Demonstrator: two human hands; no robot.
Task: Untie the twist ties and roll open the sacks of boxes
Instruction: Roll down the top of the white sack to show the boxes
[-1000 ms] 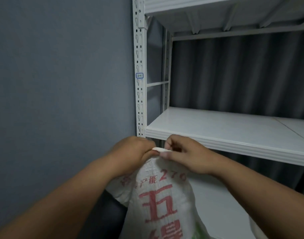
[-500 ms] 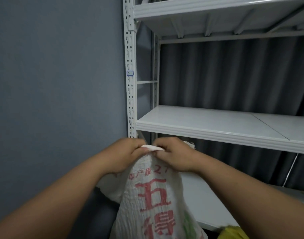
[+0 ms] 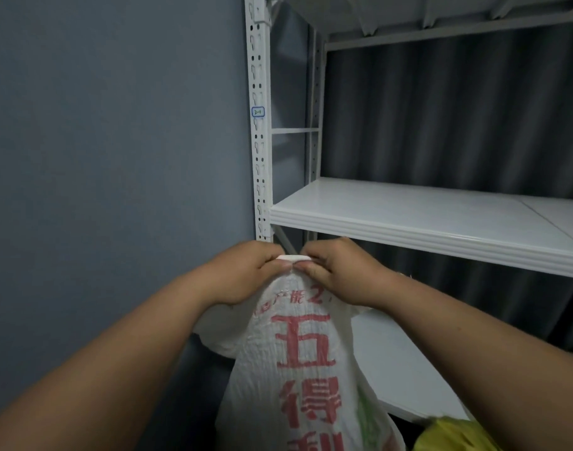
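Both hands meet at the gathered neck of a white sack (image 3: 298, 362) with red print, standing near the shelf's (image 3: 425, 229) left post. The left hand (image 3: 246, 275) and right hand (image 3: 340, 271) each pinch an end of the white tie (image 3: 293, 258). The neck looks closed, so untying is unfinished and rolling open remains.

Your left hand (image 3: 246, 271) and right hand (image 3: 338, 271) meet at the gathered top of a white woven sack (image 3: 298, 369) printed with red characters, both pinching a white strip (image 3: 293, 257) that runs between your fingertips. Just above your hands is the front edge of a white shelf (image 3: 425, 232). Below your right forearm, something yellow (image 3: 451, 434) shows beside the sack.
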